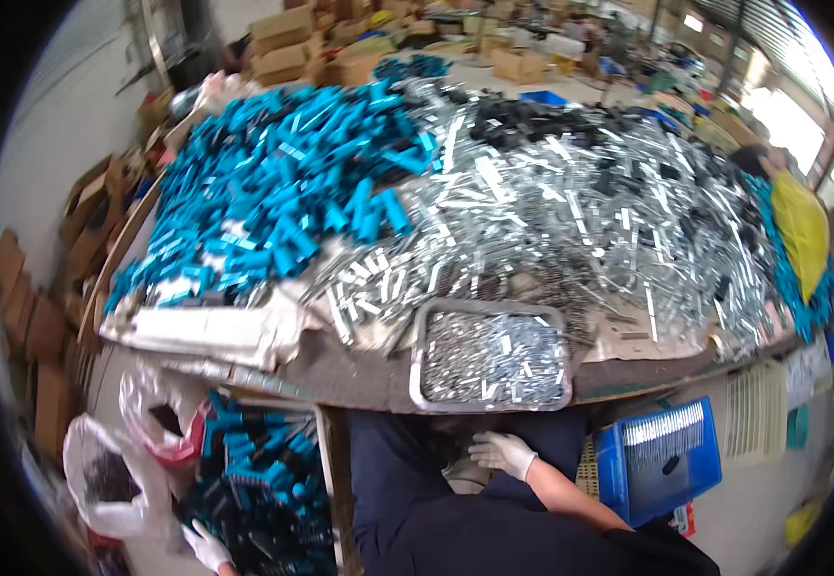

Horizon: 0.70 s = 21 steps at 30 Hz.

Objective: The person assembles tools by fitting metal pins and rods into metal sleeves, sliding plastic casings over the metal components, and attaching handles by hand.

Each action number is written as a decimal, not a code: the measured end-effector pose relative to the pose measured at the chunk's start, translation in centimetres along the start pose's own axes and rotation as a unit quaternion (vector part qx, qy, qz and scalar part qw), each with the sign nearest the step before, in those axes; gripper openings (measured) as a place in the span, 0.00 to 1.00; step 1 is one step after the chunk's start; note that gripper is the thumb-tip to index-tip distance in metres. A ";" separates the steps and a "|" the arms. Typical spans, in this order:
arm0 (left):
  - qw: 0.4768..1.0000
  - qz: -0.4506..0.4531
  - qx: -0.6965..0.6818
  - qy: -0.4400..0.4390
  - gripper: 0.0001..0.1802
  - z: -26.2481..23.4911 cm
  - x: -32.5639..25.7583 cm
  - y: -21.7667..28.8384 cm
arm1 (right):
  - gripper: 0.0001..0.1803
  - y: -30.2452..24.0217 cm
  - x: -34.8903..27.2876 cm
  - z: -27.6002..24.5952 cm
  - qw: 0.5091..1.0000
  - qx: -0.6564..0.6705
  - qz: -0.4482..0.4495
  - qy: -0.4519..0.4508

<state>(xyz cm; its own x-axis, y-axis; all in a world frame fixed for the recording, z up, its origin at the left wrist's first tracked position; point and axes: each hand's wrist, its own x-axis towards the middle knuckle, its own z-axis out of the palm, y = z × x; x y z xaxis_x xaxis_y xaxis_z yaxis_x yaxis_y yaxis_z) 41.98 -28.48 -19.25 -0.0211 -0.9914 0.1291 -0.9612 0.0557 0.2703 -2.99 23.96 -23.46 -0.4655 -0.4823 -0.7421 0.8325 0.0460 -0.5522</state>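
My right hand (505, 454), in a white glove, hangs over my lap just below the table edge. Its fingers are spread and nothing shows in them. At the lower left, my left hand (207, 547), also gloved, reaches down beside a box of teal and black handled pieces (268, 470). Its fingers look stretched out, with no object visible in them. On the table edge before me stands a grey-rimmed tray (415, 360) holding many small shiny metal parts.
Teal plastic handles (282, 163) and silvery metal strips (551, 202) heap the table. A folded white cloth (205, 331) lies at its left front. Plastic bags (100, 480) stand left of the box; a blue bin (662, 451) sits right of my legs. Cardboard boxes (287, 43) fill the background.
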 end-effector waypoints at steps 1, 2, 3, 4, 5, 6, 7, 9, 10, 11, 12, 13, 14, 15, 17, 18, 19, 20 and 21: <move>0.993 0.057 0.036 0.094 0.38 0.2 0.8 1.1 | 0.27 -0.7 -1.4 0.8 0.999 -0.049 -0.004 0.004; 0.985 0.103 0.013 0.138 0.36 0.5 1.6 2.1 | 0.26 -1.5 -2.7 1.6 0.996 -0.090 -0.008 -0.002; 0.974 0.144 -0.015 0.173 0.35 -0.5 0.1 6.7 | 0.26 -2.0 -3.9 1.8 0.996 -0.085 -0.018 0.010; 0.954 0.227 -0.058 0.186 0.33 -0.8 -0.6 14.5 | 0.25 -2.5 -5.6 0.8 0.992 -0.115 -0.043 0.010; 0.932 0.281 -0.088 0.210 0.31 -2.5 -2.4 18.9 | 0.25 -2.9 -6.6 1.0 0.984 -0.166 -0.057 -0.014; 0.920 0.313 -0.159 0.175 0.31 -3.4 -3.9 22.1 | 0.23 -3.3 -7.5 1.3 0.982 -0.173 -0.069 -0.046; 0.896 0.360 -0.207 0.155 0.31 -4.5 -6.4 25.9 | 0.23 -4.1 -8.5 1.6 0.982 -0.171 -0.069 -0.046; 0.847 0.445 -0.275 0.092 0.32 -4.9 -10.6 32.6 | 0.23 -5.9 -10.8 1.9 0.969 -0.206 -0.077 -0.114; 0.829 0.485 -0.269 0.074 0.34 -5.0 -12.8 35.8 | 0.23 -6.8 -11.9 1.9 0.966 -0.201 -0.096 -0.134; 0.808 0.513 -0.285 0.048 0.34 -3.8 -14.3 38.1 | 0.23 -7.8 -12.8 1.7 0.962 -0.198 -0.116 -0.146; 0.775 0.530 -0.344 0.000 0.34 -4.3 -16.9 41.8 | 0.23 -8.9 -14.0 1.3 0.961 -0.196 -0.142 -0.135; 0.752 0.556 -0.353 -0.025 0.34 -4.1 -18.8 44.4 | 0.23 -10.1 -15.1 1.0 0.958 -0.194 -0.167 -0.127; 0.738 0.559 -0.373 -0.065 0.34 -4.1 -20.6 46.6 | 0.23 -11.2 -16.0 0.3 0.955 -0.185 -0.200 -0.117; 0.723 0.567 -0.382 -0.095 0.34 -3.8 -21.8 48.3 | 0.23 -12.2 -16.7 -0.5 0.950 -0.176 -0.233 -0.105; 0.697 0.568 -0.417 -0.134 0.34 -2.1 -23.4 50.2 | 0.23 -13.8 -17.7 -2.5 0.940 -0.141 -0.309 -0.029; 0.693 0.563 -0.426 -0.150 0.33 -2.2 -24.4 50.8 | 0.21 -15.3 -18.5 -3.0 0.931 -0.146 -0.334 0.025; 0.706 0.593 -0.369 -0.117 0.30 -2.2 -24.5 51.0 | 0.20 -16.9 -19.1 -3.6 0.917 -0.154 -0.359 0.079; 0.698 0.592 -0.385 -0.114 0.29 -2.2 -24.4 51.0 | 0.20 -18.2 -19.2 -3.9 0.903 -0.162 -0.361 0.167; 0.693 0.590 -0.401 -0.105 0.28 -2.1 -24.0 50.9 | 0.19 -19.5 -18.9 -4.0 0.882 -0.170 -0.363 0.248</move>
<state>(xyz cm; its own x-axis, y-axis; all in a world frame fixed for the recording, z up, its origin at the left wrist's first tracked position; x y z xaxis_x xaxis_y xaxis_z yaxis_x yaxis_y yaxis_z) -5.87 -1.58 -6.63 -0.7825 -0.1893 0.5932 0.2198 0.8074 0.5476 -11.63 35.67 -0.14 -0.9830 -0.0551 -0.1752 0.1626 0.1827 -0.9696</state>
